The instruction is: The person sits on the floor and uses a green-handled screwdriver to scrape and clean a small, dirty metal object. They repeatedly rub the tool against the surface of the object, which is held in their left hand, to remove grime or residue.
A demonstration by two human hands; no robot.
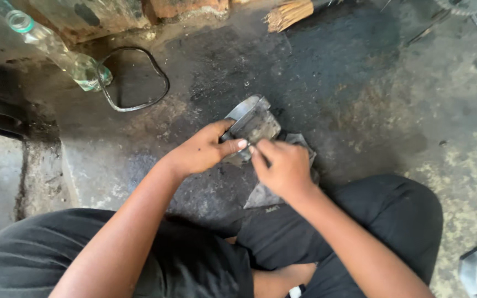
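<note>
Spreading across nearly the whole view, the floor (371, 99) is dark, oil-stained concrete, blacker in the middle and paler toward the right edge. Black trousers (382, 215) cover the bent knees that fill the lower part of the picture, one knee low on the left and one on the right.

Both forearms reach forward from between the knees and meet over the dark patch of floor. The left arm comes in at a slant from the lower left, its wrist straight. The left hand (199, 152) is curled around the near left side of a grey metal part (252, 124), thumb on top and fingers wrapped under its edge, gripping it. The part sits tilted, just above the floor, near the middle of the view. The right arm comes up from the lower right with its wrist bent inward. The right hand (284, 165) is bunched at the near edge of the part, its fingertips pinched together against it beside the left fingertips; whether they pinch something small I cannot tell.

A grey sheet (260, 194) lies under the right hand. Farther left, a black cable loop (139, 77) lies beside a clear bottle (62, 52).
</note>
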